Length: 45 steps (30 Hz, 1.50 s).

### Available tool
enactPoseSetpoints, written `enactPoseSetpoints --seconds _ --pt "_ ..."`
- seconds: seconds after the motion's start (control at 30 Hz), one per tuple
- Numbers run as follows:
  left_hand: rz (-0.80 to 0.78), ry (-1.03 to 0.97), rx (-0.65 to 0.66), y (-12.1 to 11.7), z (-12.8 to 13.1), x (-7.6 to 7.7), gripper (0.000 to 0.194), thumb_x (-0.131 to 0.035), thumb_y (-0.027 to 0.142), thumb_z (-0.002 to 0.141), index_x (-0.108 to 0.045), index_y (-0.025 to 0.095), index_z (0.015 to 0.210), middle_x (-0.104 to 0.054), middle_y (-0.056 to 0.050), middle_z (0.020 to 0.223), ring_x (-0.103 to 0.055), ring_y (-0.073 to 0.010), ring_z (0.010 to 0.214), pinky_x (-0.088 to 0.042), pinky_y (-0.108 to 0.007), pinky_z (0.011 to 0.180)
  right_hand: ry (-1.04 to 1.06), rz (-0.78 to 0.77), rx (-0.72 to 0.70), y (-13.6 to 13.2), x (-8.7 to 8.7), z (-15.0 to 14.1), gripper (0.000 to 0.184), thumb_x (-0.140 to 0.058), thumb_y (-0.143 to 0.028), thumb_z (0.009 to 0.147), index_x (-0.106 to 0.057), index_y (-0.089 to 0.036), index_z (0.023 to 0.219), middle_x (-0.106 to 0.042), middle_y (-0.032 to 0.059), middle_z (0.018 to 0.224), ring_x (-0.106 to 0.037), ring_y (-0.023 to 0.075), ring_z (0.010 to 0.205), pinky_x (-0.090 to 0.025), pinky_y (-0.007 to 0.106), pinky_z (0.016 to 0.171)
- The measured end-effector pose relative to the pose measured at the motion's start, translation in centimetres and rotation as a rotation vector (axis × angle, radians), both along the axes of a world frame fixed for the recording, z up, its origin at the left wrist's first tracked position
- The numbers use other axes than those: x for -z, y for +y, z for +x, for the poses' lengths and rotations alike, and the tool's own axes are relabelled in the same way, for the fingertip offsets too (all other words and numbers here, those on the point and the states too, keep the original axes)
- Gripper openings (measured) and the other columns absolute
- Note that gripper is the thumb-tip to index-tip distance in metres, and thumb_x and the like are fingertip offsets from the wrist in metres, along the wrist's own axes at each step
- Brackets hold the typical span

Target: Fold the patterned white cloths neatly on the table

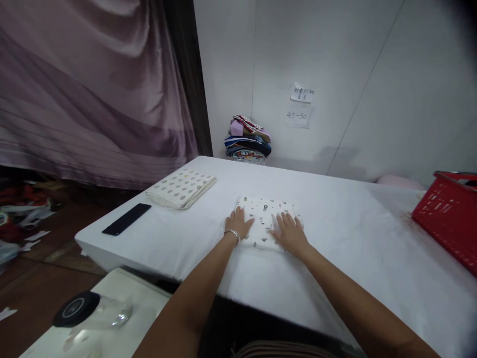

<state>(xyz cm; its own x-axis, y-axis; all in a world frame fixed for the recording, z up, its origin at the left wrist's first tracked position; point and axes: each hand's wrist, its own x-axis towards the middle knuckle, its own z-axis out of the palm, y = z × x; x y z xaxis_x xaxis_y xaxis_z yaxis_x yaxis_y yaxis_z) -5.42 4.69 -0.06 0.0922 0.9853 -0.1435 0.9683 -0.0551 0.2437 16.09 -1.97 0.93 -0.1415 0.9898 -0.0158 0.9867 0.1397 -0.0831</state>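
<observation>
A folded white cloth with small grey printed figures lies flat near the front of the white-covered table. My left hand, with a bracelet at the wrist, rests on the cloth's left side, fingers spread. On its right side lies my right hand, palm down with the fingers apart. Neither hand grips anything. Farther left sits another folded cloth, cream with grey heart-like prints, apart from my hands.
A dark flat slab lies by the table's left edge. A red plastic basket stands at the right. Stacked fabrics rise behind the table. Lower left, a clear jar with a black lid lies on a pale surface.
</observation>
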Motion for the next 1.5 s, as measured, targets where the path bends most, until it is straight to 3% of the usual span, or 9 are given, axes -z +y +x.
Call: enactPoseSetpoints --seconds 0.23,0.43,0.53,0.7,0.83,1.0,1.27,1.37,1.5 --pt "-0.04 0.019 -0.011 -0.2 0.1 -1.2 0.077 -0.021 0.063 0.083 -0.019 0.018 0.146 -0.005 -0.002 0.155 -0.007 -0.0264 0.141 -0.015 -0.047 0.112 0.097 -0.078 -0.061 -1.5 0.8 -0.9 0.072 -0.016 -0.062 0.091 -0.029 -0.015 0.143 -0.015 0.01 0.152 -0.01 0.0276 0.139 -0.012 0.045 0.11" --pt "0.102 0.067 0.067 1.0 1.4 -2.5 0.08 -0.015 0.066 0.083 -0.019 0.017 0.146 -0.003 -0.003 0.155 0.003 -0.0235 0.141 -0.006 -0.049 0.113 0.028 0.031 0.061 1.8 -0.9 0.6 0.073 -0.024 -0.06 0.09 -0.028 -0.01 0.143 -0.015 0.0133 0.152 -0.007 0.0271 0.139 -0.007 0.044 0.111" --pt "0.063 0.08 0.097 2.2 1.7 -1.8 0.077 -0.015 0.063 0.084 -0.018 0.018 0.146 -0.003 -0.002 0.155 0.001 -0.0229 0.142 -0.006 -0.047 0.114 0.012 0.012 0.157 3.8 -0.5 1.8 0.07 -0.027 -0.056 0.091 -0.027 -0.008 0.143 -0.016 0.0149 0.151 -0.009 0.0278 0.139 -0.009 0.045 0.11" --pt "0.003 0.087 0.071 3.3 1.1 -0.1 0.08 -0.014 0.064 0.083 -0.015 0.015 0.147 -0.002 -0.004 0.155 0.001 -0.023 0.142 -0.009 -0.044 0.114 0.025 0.006 0.154 4.8 1.3 3.0 0.067 -0.025 -0.052 0.092 -0.027 -0.008 0.142 -0.016 0.014 0.151 -0.008 0.0257 0.139 -0.017 0.044 0.108" --pt "-0.042 0.091 0.072 3.6 1.3 -0.6 0.081 -0.016 0.066 0.082 -0.017 0.016 0.146 -0.003 -0.004 0.155 -0.001 -0.0246 0.141 -0.01 -0.048 0.113 0.021 0.041 0.14 4.7 2.0 3.1 0.066 -0.025 -0.052 0.092 -0.029 -0.008 0.141 -0.018 0.014 0.151 -0.009 0.0257 0.138 -0.019 0.044 0.107" --pt "0.063 0.08 0.071 4.8 2.6 -1.6 0.082 -0.012 0.068 0.082 -0.022 0.018 0.145 -0.009 -0.005 0.154 0.0 -0.0258 0.141 -0.004 -0.052 0.113 0.019 0.05 0.135 4.8 2.0 3.1 0.066 -0.024 -0.052 0.091 -0.029 -0.008 0.141 -0.018 0.0144 0.151 -0.009 0.0259 0.138 -0.019 0.043 0.107" --pt "0.032 0.059 0.13 6.1 2.5 -0.3 0.078 -0.011 0.066 0.083 -0.014 0.02 0.147 -0.004 0.0 0.155 0.005 -0.0233 0.141 -0.006 -0.05 0.113 0.008 -0.01 0.136 4.8 1.7 3.3 0.069 -0.021 -0.056 0.091 -0.027 -0.009 0.142 -0.016 0.0128 0.152 -0.008 0.0256 0.139 -0.014 0.045 0.108" --pt "0.034 0.062 0.13 6.1 2.4 -0.2 0.078 -0.011 0.066 0.083 -0.014 0.02 0.147 -0.004 -0.001 0.155 0.005 -0.0232 0.141 -0.005 -0.049 0.114 -0.025 -0.026 0.139 5.9 1.0 2.9 0.072 -0.023 -0.058 0.09 -0.029 -0.009 0.142 -0.018 0.0137 0.151 -0.009 0.0271 0.138 -0.008 0.049 0.109" --pt "0.041 0.064 0.127 6.1 2.5 0.0 0.079 -0.009 0.066 0.083 -0.013 0.02 0.147 -0.003 -0.001 0.155 0.005 -0.0226 0.141 -0.005 -0.049 0.114 -0.019 0.01 0.09 7.9 0.6 2.2 0.075 -0.022 -0.061 0.089 -0.023 -0.01 0.144 -0.014 0.0117 0.152 -0.005 0.0254 0.139 -0.002 0.045 0.11"
